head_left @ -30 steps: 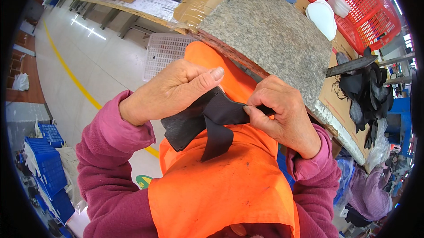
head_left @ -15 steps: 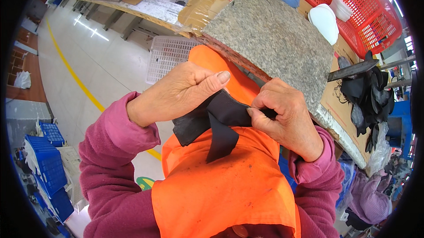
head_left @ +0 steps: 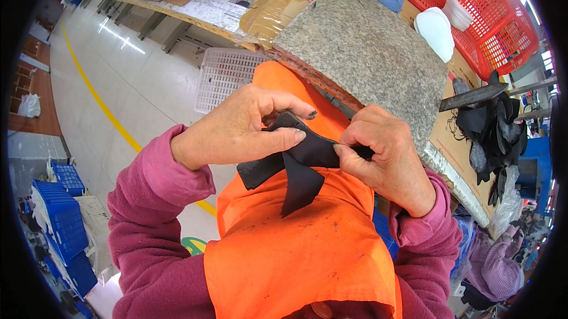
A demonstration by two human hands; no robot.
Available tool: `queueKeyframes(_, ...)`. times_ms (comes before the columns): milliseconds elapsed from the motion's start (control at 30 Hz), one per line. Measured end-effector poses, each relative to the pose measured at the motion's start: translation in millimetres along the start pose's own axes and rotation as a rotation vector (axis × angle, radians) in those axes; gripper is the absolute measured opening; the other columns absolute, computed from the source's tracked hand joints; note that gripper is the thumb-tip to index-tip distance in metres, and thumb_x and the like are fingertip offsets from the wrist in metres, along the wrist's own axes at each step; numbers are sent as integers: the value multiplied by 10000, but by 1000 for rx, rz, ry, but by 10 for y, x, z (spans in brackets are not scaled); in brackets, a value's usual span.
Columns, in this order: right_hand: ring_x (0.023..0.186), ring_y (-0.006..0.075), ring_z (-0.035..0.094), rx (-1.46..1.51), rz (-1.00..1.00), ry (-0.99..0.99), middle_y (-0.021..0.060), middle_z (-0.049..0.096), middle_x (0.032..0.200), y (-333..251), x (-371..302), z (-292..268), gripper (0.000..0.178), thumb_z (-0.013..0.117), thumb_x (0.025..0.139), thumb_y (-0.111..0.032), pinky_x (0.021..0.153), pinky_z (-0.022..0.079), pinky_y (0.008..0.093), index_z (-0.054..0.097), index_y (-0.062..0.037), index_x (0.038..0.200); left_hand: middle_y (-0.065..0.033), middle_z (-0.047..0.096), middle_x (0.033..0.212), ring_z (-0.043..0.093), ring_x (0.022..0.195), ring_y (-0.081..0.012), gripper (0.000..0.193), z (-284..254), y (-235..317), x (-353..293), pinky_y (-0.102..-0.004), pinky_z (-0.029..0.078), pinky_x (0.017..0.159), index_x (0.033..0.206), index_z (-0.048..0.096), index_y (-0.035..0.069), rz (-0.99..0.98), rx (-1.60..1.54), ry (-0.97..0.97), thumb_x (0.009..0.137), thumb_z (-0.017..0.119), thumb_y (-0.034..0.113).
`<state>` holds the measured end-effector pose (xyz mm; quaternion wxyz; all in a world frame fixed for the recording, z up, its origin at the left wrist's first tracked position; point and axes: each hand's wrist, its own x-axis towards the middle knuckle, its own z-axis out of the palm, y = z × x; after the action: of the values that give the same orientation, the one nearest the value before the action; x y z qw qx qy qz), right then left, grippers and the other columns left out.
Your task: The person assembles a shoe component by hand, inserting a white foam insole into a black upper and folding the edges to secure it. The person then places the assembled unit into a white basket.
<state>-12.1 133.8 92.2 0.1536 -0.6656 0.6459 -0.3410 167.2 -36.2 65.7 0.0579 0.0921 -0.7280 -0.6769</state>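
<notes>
A folded black piece of fabric or thin leather (head_left: pixel 312 151) is stretched between my two hands above my orange apron (head_left: pixel 296 248). One pointed flap of it hangs down in the middle. My left hand (head_left: pixel 234 126) grips its left part, the thumb lying on top and the index finger reaching over the upper edge; the other fingers are hidden. At the right end, my right hand (head_left: pixel 386 156) pinches the piece between thumb and curled fingers. A bit of black shows beyond that pinch.
Just ahead is a grey stone slab (head_left: pixel 367 47) on a bench. To its right are a red basket (head_left: pixel 503 35), white pads (head_left: pixel 435 30), a flat metal bar (head_left: pixel 473 95) and black scraps (head_left: pixel 491 123). White crates stand ahead left, one low (head_left: pixel 228 73).
My left thumb has come down onto the black piece, and the index finger now stretches past its upper edge. The piece has shifted slightly right; my right hand keeps its pinch.
</notes>
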Motion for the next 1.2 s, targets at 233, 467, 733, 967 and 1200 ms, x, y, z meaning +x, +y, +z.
queueKeyframes(233,669,281,528,6,1,15,86,534,654,-12,15,19,115,694,696,-13,631,442,379,581,-32,685,-31,668,928,571,795,-43,391,8,0,-6,-199,473,683,1226,587,-53,12,-2,48,865,670,74)
queueKeyframes(467,666,279,527,1,-10,8,86,529,654,-10,25,20,116,694,695,-14,635,441,376,580,-33,684,-62,641,1042,592,956,-75,448,10,67,-22,-218,490,821,1292,534,-36,-39,-10,50,860,653,-26)
queueKeyframes(733,675,276,536,-23,-39,1,81,529,654,5,36,20,104,684,696,-18,653,448,375,583,-36,681,-44,660,968,597,857,-55,460,-21,49,-4,-201,485,754,1324,502,-29,-118,-169,35,880,625,-8)
queueKeyframes(967,707,266,554,-28,-36,-19,79,557,689,10,44,20,109,703,695,-11,644,453,361,598,-35,706,-31,658,931,594,828,-45,452,-17,22,-5,-197,480,727,1329,492,-29,-130,-219,44,894,607,0)
queueKeyframes(1200,708,290,552,-3,-17,-45,87,558,686,35,65,-7,99,700,720,-40,668,454,379,601,-33,725,-2,634,881,572,791,-37,469,12,51,-18,-191,459,730,1328,485,-28,-100,-221,103,874,600,-10)
